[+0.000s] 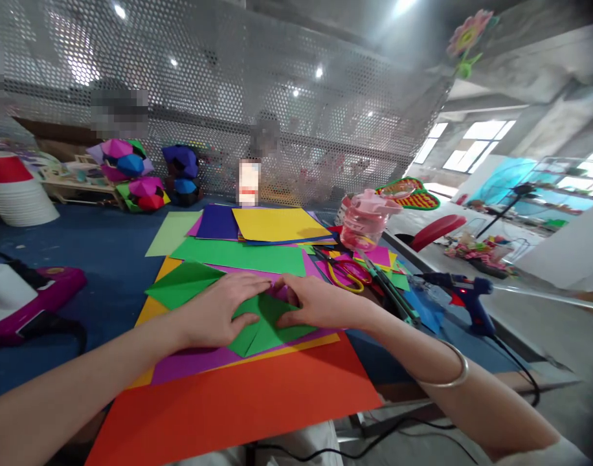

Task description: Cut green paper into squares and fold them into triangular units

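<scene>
A folded sheet of green paper [187, 283] lies over purple paper [190, 366], its creased tip pointing toward me. My left hand [217, 309] rests on the green paper with fingers stretched out and thumb apart, pressing it down. On the paper's right part, my right hand [318, 302] has curled fingers, thumb and forefinger pinching the sheet; the exact grip is partly hidden. The fingertips of both hands nearly meet. Beneath the purple sheet are yellow-orange paper and a large red-orange sheet [238, 401] overhanging the table's front edge.
Stacked paper, yellow on top [281, 224], lies behind. To the right are scissors [347, 275], a green cutter knife [391, 294], a pink bottle [367, 220] and a glue gun [466, 294]. Paper cups [17, 191] and a magenta device [48, 298] stand left. A perforated screen closes the back.
</scene>
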`<state>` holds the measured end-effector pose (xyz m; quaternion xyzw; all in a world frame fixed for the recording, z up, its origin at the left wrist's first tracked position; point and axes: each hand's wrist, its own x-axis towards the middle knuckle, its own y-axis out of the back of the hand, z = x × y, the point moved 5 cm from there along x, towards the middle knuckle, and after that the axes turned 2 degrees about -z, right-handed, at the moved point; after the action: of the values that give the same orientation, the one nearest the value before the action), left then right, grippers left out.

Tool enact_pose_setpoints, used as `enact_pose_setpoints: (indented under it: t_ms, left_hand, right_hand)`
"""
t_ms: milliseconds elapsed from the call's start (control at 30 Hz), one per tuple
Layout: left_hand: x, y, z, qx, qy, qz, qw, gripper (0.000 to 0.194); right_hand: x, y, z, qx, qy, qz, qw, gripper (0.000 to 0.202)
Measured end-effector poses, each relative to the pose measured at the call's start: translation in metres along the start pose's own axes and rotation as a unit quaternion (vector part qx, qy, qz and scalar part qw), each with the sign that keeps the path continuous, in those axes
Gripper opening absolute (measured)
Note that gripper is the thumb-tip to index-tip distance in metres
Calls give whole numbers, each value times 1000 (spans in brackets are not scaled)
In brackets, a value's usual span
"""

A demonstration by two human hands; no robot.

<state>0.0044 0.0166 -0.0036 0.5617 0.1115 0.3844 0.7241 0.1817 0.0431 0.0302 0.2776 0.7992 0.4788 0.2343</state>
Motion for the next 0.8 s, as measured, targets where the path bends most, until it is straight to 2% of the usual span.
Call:
enact_pose_setpoints:
  t_ms: [67,167,267,400,433,500,567,667,733,800]
  left_hand:
    - [1,3,4,7,-11,20,1000,57]
    - [2,14,14,20,-30,87,996,39]
    - [0,21,28,8,-50,124,991,26]
    - [-3,17,39,38,-71,84,993,46]
    - [-4,15,40,56,-76,81,992,46]
    - [-5,15,39,94,-83,108,986,30]
    - [-7,17,36,114,-79,149,979,27]
    - [-7,21,29,85,-37,192,977,23]
    - [-7,22,25,41,-4,200,979,20]
    - [-6,21,23,10,19,194,981,20]
  right_hand:
    - [-4,-5,2,96,-2,14,995,45]
    - [-8,-11,6,188,-2,57,981,35]
    - [-9,-12,9,206,-5,117,972,26]
    - [-9,-10,10,228,-1,163,960,18]
    - [-9,-10,10,230,3,165,959,16]
    - [-9,-8,11,226,11,175,958,13]
    - [-11,-3,12,211,17,203,956,16]
    - [-15,7,7,153,82,228,958,30]
    - [-19,9,-2,100,162,209,959,43]
    - [-21,8,-7,58,210,188,958,44]
